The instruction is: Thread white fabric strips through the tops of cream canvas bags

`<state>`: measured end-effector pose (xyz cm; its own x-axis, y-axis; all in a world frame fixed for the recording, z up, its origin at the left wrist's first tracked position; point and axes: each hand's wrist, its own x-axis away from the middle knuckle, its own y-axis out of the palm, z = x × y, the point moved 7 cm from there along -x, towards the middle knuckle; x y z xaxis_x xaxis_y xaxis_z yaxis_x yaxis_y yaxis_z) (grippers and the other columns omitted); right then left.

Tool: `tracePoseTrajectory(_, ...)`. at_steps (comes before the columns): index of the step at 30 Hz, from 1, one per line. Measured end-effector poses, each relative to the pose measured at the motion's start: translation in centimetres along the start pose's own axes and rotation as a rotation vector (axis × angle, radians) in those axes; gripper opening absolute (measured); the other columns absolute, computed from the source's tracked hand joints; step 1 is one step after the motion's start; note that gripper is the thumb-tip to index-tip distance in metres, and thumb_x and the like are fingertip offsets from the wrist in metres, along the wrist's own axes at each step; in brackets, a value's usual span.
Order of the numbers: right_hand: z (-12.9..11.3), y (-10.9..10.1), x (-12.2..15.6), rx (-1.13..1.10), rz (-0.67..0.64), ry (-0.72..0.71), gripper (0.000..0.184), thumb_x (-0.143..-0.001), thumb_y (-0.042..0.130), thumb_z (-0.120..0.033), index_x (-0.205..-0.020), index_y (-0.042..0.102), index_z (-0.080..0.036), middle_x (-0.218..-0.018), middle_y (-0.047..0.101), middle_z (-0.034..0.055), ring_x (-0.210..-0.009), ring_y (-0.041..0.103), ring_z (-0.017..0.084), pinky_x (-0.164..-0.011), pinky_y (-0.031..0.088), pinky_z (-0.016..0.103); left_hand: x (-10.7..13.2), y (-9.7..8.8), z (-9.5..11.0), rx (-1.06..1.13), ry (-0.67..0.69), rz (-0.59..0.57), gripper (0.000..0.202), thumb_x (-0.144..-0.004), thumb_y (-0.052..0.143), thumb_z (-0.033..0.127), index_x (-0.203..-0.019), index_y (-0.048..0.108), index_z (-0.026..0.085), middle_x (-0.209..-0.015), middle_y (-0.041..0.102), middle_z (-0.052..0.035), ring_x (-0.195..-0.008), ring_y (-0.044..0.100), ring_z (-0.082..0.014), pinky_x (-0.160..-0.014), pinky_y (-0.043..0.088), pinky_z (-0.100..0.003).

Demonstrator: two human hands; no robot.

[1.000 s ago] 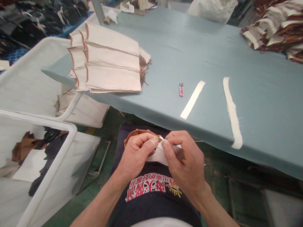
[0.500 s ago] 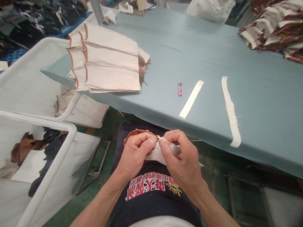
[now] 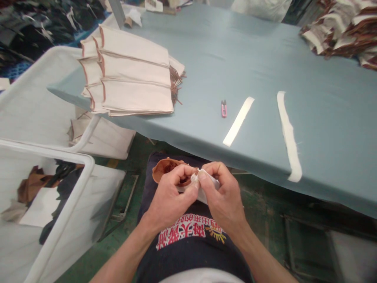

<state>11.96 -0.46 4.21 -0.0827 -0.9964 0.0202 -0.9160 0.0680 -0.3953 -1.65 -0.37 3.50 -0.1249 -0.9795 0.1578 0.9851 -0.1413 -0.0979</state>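
Over my lap lies a brown and white fabric piece [image 3: 160, 171], its brown gathered part spread open beyond my left hand. My left hand [image 3: 176, 190] pinches its white cloth between thumb and forefinger. Right beside it, my right hand [image 3: 219, 188] pinches the same white cloth, the two thumb tips almost touching. My fingers cover most of the spot being gripped. On the table ahead lie pink thread snips [image 3: 224, 109], a straight cream strip [image 3: 239, 122] and a longer curved cream strip [image 3: 288, 135].
A blue-green covered table [image 3: 206, 59] spans the front. Stacked cream fabric pieces [image 3: 135, 74] with brown edging lie at its left, a brown and white heap [image 3: 341, 31] at its far right. White bins [image 3: 108, 196] with cloth stand at left.
My left hand has turned slightly and its thumb has shifted, so more of the brown gathered part shows. Both hands keep their pinch on the white cloth. The view has tilted slightly.
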Motion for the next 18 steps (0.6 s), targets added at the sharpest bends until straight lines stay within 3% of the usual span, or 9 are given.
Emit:
tracePoseTrajectory(4,0.7,0.2,-0.1,-0.065,-0.035,0.015,0.020,-0.092,0.058,-0.034,-0.076,0.055,-0.023,-0.077,0.064,0.0001,-0.072,0.059,0.017,-0.067,0.046,0.029,-0.1,-0.1,-0.3,-0.065,0.006,0.044,0.015,-0.089,0.060,0.024,-0.086,0.071,0.015,-0.069,0.066,0.0006,-0.058,0.053,-0.0105,-0.053,0.040,-0.020)
tracePoseTrajectory(13,2.2,1.3,0.1,-0.198,-0.169,0.103,0.022,-0.094,0.059,-0.039,-0.082,0.056,-0.022,-0.086,0.064,0.0026,-0.077,0.059,0.018,-0.070,0.049,0.030,0.3,-0.1,-0.2,-0.164,0.020,0.121,0.012,-0.086,0.058,0.020,-0.081,0.068,0.017,-0.064,0.065,0.0019,-0.055,0.054,-0.0109,-0.052,0.040,-0.021)
tracePoseTrajectory(18,1.8,1.8,0.1,-0.332,-0.259,0.145,0.020,-0.091,0.062,-0.040,-0.088,0.056,-0.022,-0.082,0.061,0.0003,-0.074,0.057,0.016,-0.067,0.047,0.029,0.6,-0.5,0.1,-0.121,0.058,0.126,0.013,-0.083,0.055,0.018,-0.074,0.065,0.017,-0.058,0.055,0.0041,-0.049,0.044,-0.0094,-0.047,0.033,-0.021)
